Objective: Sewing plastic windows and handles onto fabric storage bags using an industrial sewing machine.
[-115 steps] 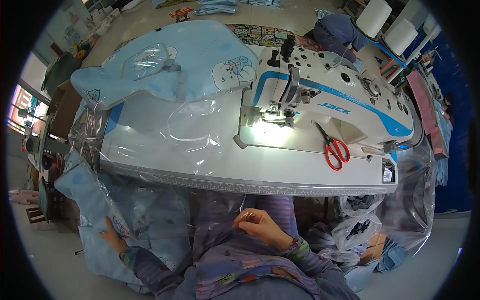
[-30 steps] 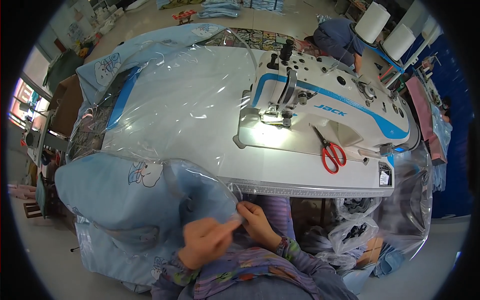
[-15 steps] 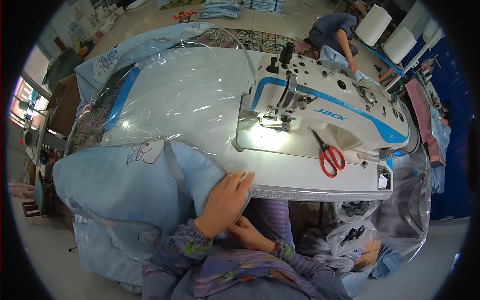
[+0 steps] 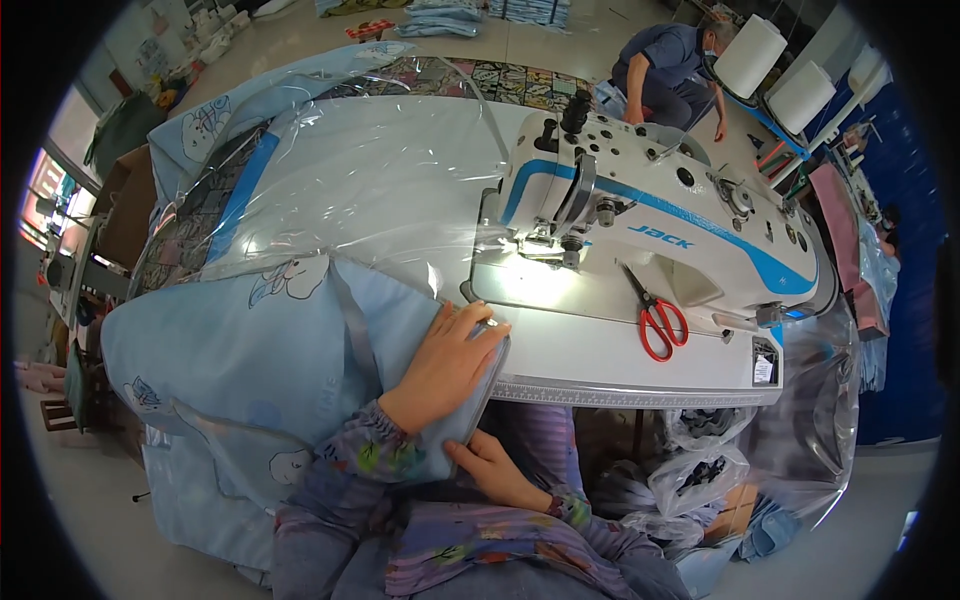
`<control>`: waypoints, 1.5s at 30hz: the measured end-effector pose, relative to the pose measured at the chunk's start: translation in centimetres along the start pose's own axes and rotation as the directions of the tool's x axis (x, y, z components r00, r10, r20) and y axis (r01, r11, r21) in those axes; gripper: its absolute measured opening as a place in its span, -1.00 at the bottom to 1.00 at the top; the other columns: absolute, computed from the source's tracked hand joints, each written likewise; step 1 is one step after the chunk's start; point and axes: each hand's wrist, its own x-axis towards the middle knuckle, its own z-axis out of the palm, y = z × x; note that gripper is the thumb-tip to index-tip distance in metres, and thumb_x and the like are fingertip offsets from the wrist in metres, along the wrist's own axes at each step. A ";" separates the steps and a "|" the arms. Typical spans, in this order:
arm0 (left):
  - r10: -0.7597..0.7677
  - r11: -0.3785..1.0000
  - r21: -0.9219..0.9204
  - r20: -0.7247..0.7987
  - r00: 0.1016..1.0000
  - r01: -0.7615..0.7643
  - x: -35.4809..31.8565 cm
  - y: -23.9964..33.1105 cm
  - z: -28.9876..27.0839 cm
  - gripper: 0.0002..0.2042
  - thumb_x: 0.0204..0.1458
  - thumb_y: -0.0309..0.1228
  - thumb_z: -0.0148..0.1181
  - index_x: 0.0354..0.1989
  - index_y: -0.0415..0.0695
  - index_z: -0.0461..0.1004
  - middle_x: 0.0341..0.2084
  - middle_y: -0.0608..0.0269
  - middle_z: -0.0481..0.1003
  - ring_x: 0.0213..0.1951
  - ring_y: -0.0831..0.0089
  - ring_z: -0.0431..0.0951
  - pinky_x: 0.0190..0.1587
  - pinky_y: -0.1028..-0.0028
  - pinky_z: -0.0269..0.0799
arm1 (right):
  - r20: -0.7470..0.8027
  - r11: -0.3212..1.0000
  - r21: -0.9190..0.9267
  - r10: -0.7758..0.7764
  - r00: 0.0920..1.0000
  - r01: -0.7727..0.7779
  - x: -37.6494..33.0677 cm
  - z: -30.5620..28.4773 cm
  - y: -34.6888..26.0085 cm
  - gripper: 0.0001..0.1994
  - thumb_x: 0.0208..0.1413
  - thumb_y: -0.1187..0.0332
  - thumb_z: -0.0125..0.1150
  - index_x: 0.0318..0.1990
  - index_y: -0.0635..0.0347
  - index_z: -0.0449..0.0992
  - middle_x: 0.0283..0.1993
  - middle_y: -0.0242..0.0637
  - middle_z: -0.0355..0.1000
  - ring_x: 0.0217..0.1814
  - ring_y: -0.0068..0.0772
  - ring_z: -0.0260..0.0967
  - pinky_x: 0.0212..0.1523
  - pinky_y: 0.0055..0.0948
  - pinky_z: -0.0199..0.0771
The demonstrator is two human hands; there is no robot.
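Note:
A light blue printed fabric piece [image 4: 230,340] with grey binding and clear plastic film [image 4: 370,170] spreads over the left side of the white sewing table. My left hand [image 4: 447,360] lies palm down on the fabric near its right edge, fingers stretched toward the sewing machine [image 4: 660,210]. Lower down, my right hand [image 4: 500,472] pinches the edge of the same fabric, thumb on top and fingers hidden beneath. The machine's lamp lights the needle area, just beyond my left fingertips. Red-handled scissors [image 4: 660,325] rest on the table under the machine arm.
A ruler strip [image 4: 630,392] runs along the table's front edge. Plastic bags [image 4: 700,475] hang below it on the right. White thread cones [image 4: 750,57] stand at the back right. Behind the machine a person [image 4: 665,70] crouches. Stacked blue goods [image 4: 440,18] lie on the far floor.
My left hand has moved slightly up and the fabric edge has shifted up toward the machine with it. My right hand's thumb now shows on the fabric edge. The crouching person has changed posture.

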 end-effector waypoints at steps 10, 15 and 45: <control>-0.027 1.000 -0.014 -0.011 1.000 0.027 3.6 -1.5 0.1 -0.65 0.22 -0.42 0.13 0.19 -0.06 0.44 0.13 -0.01 0.34 0.24 -0.05 0.35 0.40 -0.11 0.11 | -0.061 0.954 0.300 0.026 0.998 -0.006 0.3 -2.0 -4.5 -0.66 0.41 0.35 0.08 0.24 0.31 0.37 0.11 -0.38 0.48 0.11 -0.59 0.41 0.14 -0.47 0.42; 0.011 0.999 -0.050 -0.087 0.996 -0.015 4.3 -2.7 0.6 -0.67 0.26 -0.41 0.08 0.19 -0.03 0.47 0.12 0.06 0.37 0.22 -0.04 0.36 0.40 -0.08 0.10 | -0.243 0.939 0.212 -0.217 0.945 0.270 3.3 -4.3 -11.1 -0.51 0.39 0.41 0.04 0.39 0.38 0.16 0.36 -0.16 0.27 0.38 -0.33 0.27 0.35 -0.38 0.32; 0.043 0.999 0.020 -0.170 0.985 -0.040 10.6 -7.9 1.5 -0.63 0.03 -0.34 0.28 0.00 -0.22 0.46 -0.01 0.03 0.43 0.16 -0.02 0.42 0.41 -0.15 0.12 | -0.263 0.621 -0.733 -0.636 0.726 0.278 9.1 -14.1 -17.4 -0.84 0.28 0.48 0.23 -0.13 0.44 0.46 -0.32 -0.32 0.54 -0.27 -0.68 0.38 -0.24 -0.62 0.38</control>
